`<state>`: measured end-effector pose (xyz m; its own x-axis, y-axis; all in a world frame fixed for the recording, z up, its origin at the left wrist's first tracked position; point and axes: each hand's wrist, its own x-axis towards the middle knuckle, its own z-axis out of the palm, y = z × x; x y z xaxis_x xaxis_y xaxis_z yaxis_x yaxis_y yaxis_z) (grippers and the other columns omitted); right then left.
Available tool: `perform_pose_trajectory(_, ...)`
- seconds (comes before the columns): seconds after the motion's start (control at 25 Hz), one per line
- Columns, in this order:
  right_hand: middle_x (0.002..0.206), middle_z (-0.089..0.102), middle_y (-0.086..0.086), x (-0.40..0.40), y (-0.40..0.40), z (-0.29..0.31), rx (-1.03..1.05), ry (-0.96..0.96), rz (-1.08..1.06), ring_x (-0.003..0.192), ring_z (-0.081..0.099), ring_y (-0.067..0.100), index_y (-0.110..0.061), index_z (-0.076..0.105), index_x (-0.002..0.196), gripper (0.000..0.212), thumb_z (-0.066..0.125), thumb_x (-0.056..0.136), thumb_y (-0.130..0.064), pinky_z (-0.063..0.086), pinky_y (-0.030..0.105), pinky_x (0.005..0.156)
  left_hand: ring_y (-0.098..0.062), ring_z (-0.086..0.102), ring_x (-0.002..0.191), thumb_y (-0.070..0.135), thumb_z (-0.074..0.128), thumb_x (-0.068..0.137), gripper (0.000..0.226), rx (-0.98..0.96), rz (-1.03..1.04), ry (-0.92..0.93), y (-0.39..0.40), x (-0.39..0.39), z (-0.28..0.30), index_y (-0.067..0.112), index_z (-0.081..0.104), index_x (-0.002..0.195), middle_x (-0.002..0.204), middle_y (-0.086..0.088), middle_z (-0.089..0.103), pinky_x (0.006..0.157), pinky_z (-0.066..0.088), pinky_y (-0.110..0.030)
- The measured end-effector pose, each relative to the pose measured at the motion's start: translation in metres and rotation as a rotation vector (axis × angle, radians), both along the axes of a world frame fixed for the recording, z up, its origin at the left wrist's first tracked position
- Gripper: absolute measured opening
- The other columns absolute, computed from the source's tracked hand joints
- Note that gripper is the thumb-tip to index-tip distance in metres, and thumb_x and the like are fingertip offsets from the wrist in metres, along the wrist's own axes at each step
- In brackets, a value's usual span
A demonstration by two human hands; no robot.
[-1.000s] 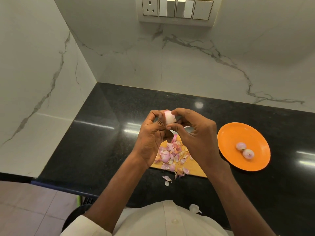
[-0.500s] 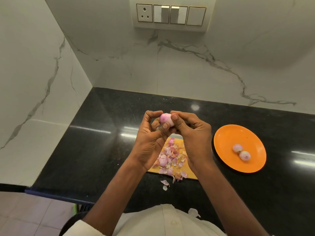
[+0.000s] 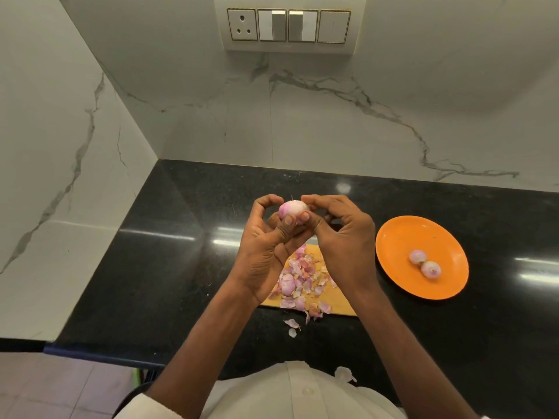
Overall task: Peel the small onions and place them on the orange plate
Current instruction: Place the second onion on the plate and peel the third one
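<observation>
Above the black table (image 3: 157,267) your left hand (image 3: 266,252) and right hand (image 3: 341,243) pinch the small onion (image 3: 292,209) in curled fingers, well apart from the orange plate (image 3: 393,237); slick skin may let it slip onto the peel-littered board (image 3: 341,303).

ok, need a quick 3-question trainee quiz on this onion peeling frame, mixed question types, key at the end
1. True or false: the orange plate already holds three peeled onions.
2. Multiple choice: the onion being peeled is held by A) the left hand alone, B) the right hand alone, C) both hands, D) neither; it lies on the cutting board.
3. Fill in: the loose onion skins are piled mostly on the ____.

Key
1. False: two peeled onions lie on the plate.
2. C: fingers of both hands pinch it above the counter.
3. Cutting board; a few skins lie on the counter by its near edge.
</observation>
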<state>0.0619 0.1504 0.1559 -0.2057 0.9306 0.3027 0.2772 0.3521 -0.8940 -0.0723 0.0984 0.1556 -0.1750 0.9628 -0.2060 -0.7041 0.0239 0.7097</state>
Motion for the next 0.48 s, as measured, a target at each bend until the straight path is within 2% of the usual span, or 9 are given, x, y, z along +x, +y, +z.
perform_pose_trajectory(0.16,0.116,0.075,-0.005,0.0044,0.0040,-0.0008,0.017,0.003,0.039,0.108,0.069,0.005,-0.015,0.076,0.123,0.029,0.076,0.095,-0.013,0.056,0.017,0.088,-0.040,0.069,0.120,0.013,0.062,0.095,0.041,-0.055,-0.010,-0.109,0.0025,0.0002,0.0014,0.011,0.056,0.136,0.133,-0.022,0.067,0.089,0.064,-0.042)
perform_pose_trajectory(0.36,0.116,0.076,-0.008,0.0050,0.0010,0.0029,0.007,-0.028,0.052,0.105,0.070,0.004,-0.019,0.075,0.126,0.033,0.078,0.093,-0.023,0.058,0.018,0.086,-0.034,0.075,0.108,0.010,0.067,0.087,0.033,-0.074,0.016,-0.119,0.0001,0.0003,-0.0018,0.012,0.062,0.119,0.125,-0.023,0.071,0.083,0.065,-0.037)
perform_pose_trajectory(0.48,0.111,0.078,-0.005,0.0076,0.0003,0.0073,0.100,-0.072,0.053,0.096,0.073,0.006,-0.017,0.076,0.125,0.033,0.078,0.093,-0.025,0.062,0.022,0.081,-0.033,0.076,0.106,0.006,0.066,0.085,0.031,-0.050,0.012,-0.081,-0.0006,0.0002,0.0002,0.012,0.060,0.115,0.121,-0.022,0.073,0.083,0.066,-0.038)
